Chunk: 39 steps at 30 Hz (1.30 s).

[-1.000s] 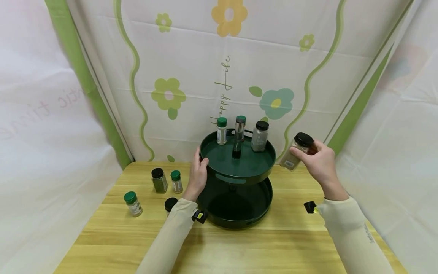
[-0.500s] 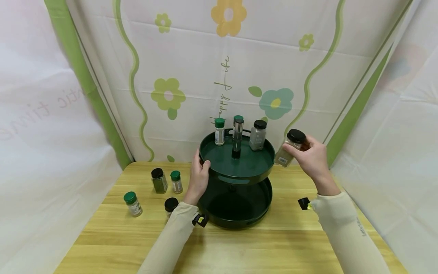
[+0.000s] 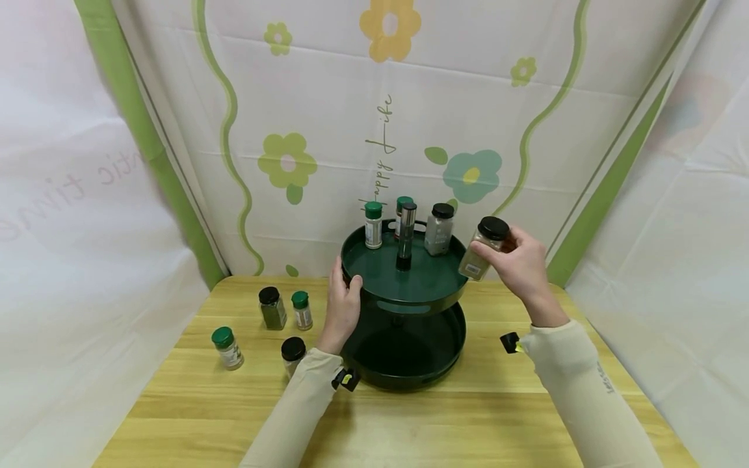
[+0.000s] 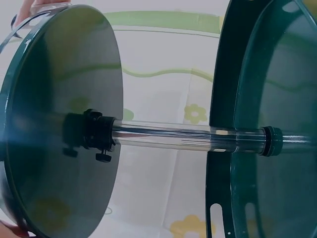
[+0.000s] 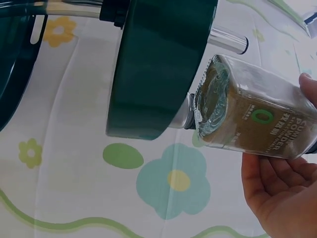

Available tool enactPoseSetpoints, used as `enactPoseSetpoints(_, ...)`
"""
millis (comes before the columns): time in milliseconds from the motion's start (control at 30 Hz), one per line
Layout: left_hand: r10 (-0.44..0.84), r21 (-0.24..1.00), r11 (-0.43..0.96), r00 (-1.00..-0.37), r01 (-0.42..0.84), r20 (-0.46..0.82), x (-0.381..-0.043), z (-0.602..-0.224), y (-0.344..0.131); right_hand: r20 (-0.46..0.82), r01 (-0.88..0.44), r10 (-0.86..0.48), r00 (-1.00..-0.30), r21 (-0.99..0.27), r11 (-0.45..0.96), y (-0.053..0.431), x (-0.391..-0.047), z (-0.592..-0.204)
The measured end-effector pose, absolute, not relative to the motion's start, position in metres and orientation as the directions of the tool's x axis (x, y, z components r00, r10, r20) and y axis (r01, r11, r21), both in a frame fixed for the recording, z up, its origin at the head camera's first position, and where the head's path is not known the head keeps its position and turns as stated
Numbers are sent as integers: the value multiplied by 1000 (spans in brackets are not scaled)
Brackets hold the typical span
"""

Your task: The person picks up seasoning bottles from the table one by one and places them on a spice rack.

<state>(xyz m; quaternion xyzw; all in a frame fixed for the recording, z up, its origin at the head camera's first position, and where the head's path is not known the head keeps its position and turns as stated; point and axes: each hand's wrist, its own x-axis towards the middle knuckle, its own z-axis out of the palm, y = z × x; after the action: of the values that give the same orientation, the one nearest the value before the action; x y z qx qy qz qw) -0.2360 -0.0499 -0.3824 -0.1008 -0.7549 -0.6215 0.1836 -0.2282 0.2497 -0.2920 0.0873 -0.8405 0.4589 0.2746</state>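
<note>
My right hand (image 3: pixel 521 263) holds a square clear spice jar (image 3: pixel 481 250) with a black lid and brown powder inside, tilted at the right rim of a green two-tier turntable (image 3: pixel 421 302). In the right wrist view, the jar (image 5: pixel 262 111) shows its printed label, with fingers beneath it. My left hand (image 3: pixel 342 309) lies against the left side of the upper tray, fingers mostly straight along its outer wall. On that tray stand two green-lidded shakers (image 3: pixel 373 227) (image 3: pixel 399 224) and a black-lidded jar (image 3: pixel 439 233), round the central post (image 3: pixel 405 240).
Left of the turntable, on the wooden table (image 3: pixel 193 416), stand a black-lidded jar of green herbs (image 3: pixel 273 312), two green-lidded shakers (image 3: pixel 302 314) (image 3: pixel 228 351) and another black-lidded jar (image 3: pixel 292 354), partly behind my left sleeve. A flowered curtain (image 3: pixel 328 97) hangs behind.
My right hand has carried the jar left to the upper tray's rim. The shakers and jar on that tray have shifted left as it turned slightly, my left hand staying against its side.
</note>
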Motion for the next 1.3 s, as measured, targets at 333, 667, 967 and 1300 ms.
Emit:
enactPoseSetpoints(333,-100,903,245,-917,354,387,-234,-380,-46,544,-407,92,-834,-720,562,241,-233,-292)
enactPoseSetpoints(667,-112,902,263,-917,343,382,-230,-382,-43,547,-413,83,-833,-714,565,234,-235,-295)
enactPoseSetpoints(967,-117,903,261,-918,340,379,-228,-383,-42,534,-403,62,-843,-705,583,227,-238,-298)
enactPoseSetpoints(1300,-118,905,255,-918,340,378,-226,-383,-41,520,-402,28,-854,-692,599,223,-239,-300)
